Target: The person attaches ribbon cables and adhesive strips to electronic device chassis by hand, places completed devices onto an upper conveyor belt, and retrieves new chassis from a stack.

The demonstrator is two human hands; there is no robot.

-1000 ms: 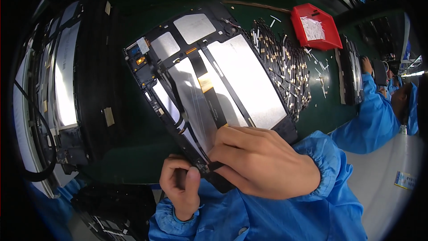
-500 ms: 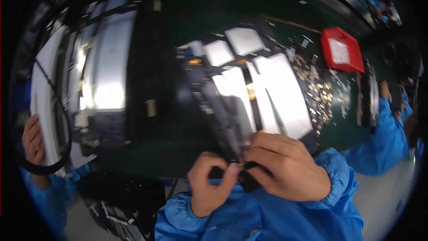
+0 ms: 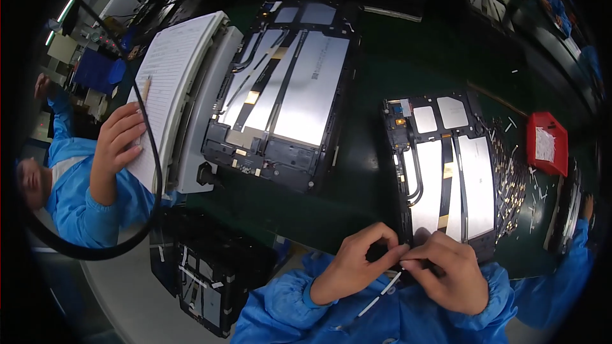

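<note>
Hands meet low in the head view, right at the near edge of the green bench [image 3: 382, 76]. Left hand [image 3: 354, 264] is curled, thumb and forefinger pinched on the end of a thin pale strip [image 3: 381, 293] that trails down and to the left over the blue sleeves. Right hand [image 3: 446, 271] is curled too, fingertips closed on the same strip's upper end, so both hands touch at their tips, just beside the bottom edge of the opened tablet chassis [image 3: 443, 172]. That chassis lies flat on the bench in front of the hands, black frame with two long silver battery panels, a dark flex band between them and smaller silver plates at its far end. Whether the strip is attached to the chassis cannot be told; the fingers hide the joint.

Left of it, well apart, lies a larger opened tablet chassis [image 3: 287, 89], also silver inside a black frame, with a gold-tipped ribbon across it. To the right of the near chassis, a scatter of small metal parts [image 3: 513, 178] spreads over the bench, and beyond that sits a red tray [image 3: 547, 143]. Far left, another person's hand [image 3: 118, 140] rests on a white sheet of paper [image 3: 169, 83]. A black cable [image 3: 150, 153] loops in front. A black slotted crate [image 3: 210, 274] sits below the bench edge.
</note>
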